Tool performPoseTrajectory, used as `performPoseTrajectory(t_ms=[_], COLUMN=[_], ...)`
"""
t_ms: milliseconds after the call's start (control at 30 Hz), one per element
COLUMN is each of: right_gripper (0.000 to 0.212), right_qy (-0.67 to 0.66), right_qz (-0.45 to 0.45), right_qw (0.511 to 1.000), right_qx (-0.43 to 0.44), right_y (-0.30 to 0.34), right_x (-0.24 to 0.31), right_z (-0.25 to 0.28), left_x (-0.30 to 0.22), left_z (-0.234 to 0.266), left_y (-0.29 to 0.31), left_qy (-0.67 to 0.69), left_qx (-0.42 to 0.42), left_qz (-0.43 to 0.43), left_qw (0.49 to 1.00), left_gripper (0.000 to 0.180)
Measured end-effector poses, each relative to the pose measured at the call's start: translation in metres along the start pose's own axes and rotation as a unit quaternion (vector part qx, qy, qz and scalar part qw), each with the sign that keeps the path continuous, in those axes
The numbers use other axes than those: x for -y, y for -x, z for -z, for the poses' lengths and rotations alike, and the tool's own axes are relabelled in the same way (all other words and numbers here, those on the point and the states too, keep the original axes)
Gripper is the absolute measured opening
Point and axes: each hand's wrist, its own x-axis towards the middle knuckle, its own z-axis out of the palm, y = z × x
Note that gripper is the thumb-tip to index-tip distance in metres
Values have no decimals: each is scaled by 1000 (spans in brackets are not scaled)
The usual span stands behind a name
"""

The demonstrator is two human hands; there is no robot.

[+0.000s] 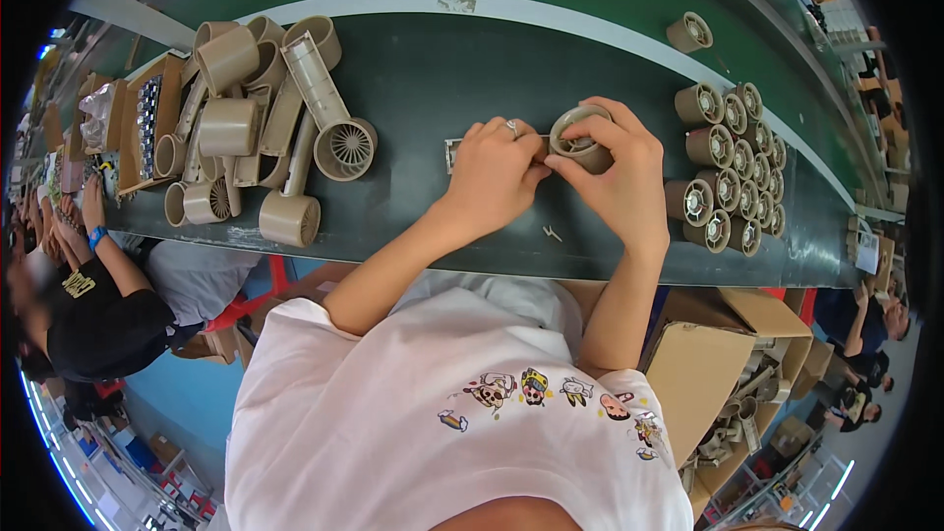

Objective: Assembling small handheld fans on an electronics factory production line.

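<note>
Between my hands lies a beige hair dryer housing with its round barrel opening facing up. My left hand is closed over what seems to be its handle, whose pale end pokes out past my knuckles. Thumb and fingers of my right hand grip the barrel, with fingertips reaching over the rim into the opening. What my left fingertips pinch is hidden. A small pale plastic piece lies on the dark green bench just in front of my hands.
Beige housings are heaped at left, beside a cardboard box of small parts. At right stand rows of round barrels with fan-like insides; one barrel sits farther back. An open carton is below right. A co-worker sits at left.
</note>
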Motion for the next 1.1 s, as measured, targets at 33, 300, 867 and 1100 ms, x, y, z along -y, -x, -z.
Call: performPoseTrajectory(t_ms=[33, 300, 867, 1100], right_gripper=[28, 27, 27, 26], right_qy=[-31, -356, -498, -460], right_qz=[0, 25, 40, 77], right_qw=[999, 931, 865, 885], right_qx=[25, 73, -49, 19], right_y=[-1, 7, 16, 13], right_x=[0, -46, -86, -91], right_z=[3, -2, -37, -15], left_x=[2, 8, 27, 22], left_z=[0, 7, -3, -11], left_y=[-1, -2, -16, -8], left_qy=[2, 30, 21, -27], left_qx=[2, 23, 12, -49], left_qz=[1, -6, -13, -62], left_qw=[1000, 999, 1000, 997], left_gripper=[9, 6, 9, 7])
